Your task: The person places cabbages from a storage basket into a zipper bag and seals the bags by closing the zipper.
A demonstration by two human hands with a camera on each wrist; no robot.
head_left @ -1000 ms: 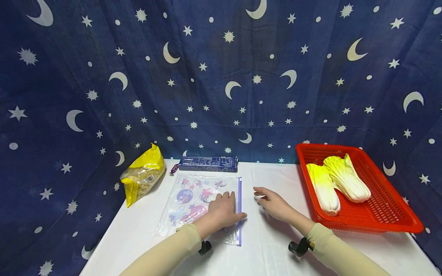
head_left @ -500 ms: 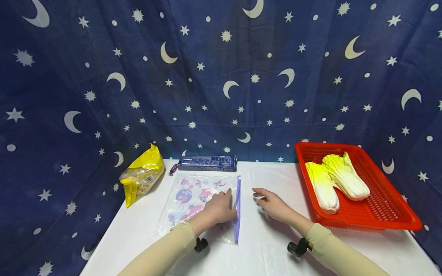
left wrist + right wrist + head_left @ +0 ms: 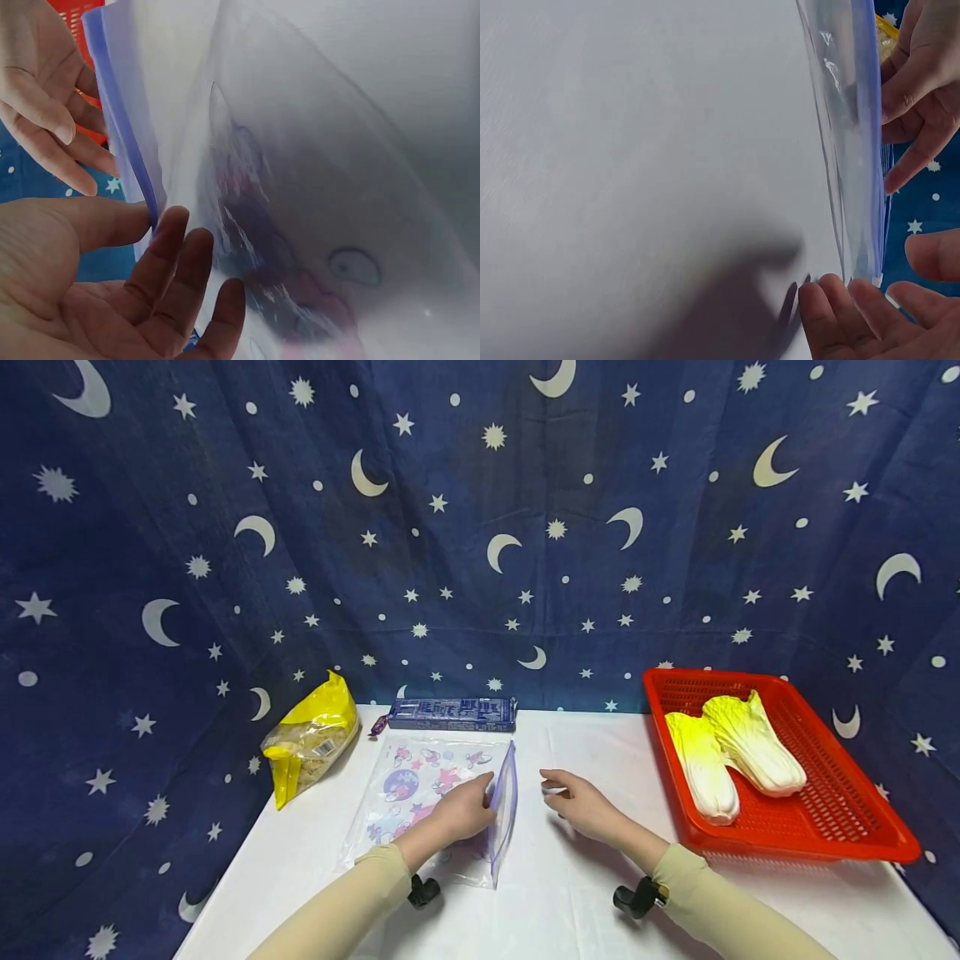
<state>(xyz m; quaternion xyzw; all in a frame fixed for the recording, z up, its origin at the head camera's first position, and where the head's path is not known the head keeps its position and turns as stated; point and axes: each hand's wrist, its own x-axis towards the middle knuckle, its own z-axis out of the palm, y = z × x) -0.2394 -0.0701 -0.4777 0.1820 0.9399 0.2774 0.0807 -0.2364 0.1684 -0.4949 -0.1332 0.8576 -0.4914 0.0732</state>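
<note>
A clear zip bag point(image 3: 401, 785) with pink and purple cartoon prints lies flat on the white table, its purple zip edge point(image 3: 512, 793) raised and parted into a gap. My left hand point(image 3: 461, 810) pinches the upper layer beside that edge; in the left wrist view the thumb point(image 3: 112, 223) meets the purple strip and the fingers point(image 3: 176, 255) curl against the plastic. Just right of the bag's mouth, my right hand point(image 3: 581, 806) hovers over the table with loosely bent fingers and holds nothing. The right wrist view has its fingertips point(image 3: 832, 300) near the zip slider point(image 3: 877, 281).
A red basket point(image 3: 847, 827) at the right holds two Chinese cabbages point(image 3: 753, 743). At the back lie a dark blue box point(image 3: 453, 716) and a small purple wrapped candy point(image 3: 378, 727). A yellow snack bag point(image 3: 315, 739) stands at the left. Behind hangs a starry blue curtain point(image 3: 450, 527).
My left hand has gone from lying spread on the bag to pinching its edge, shifting slightly left. The zip edge has lifted and parted. My right hand has moved slightly left.
</note>
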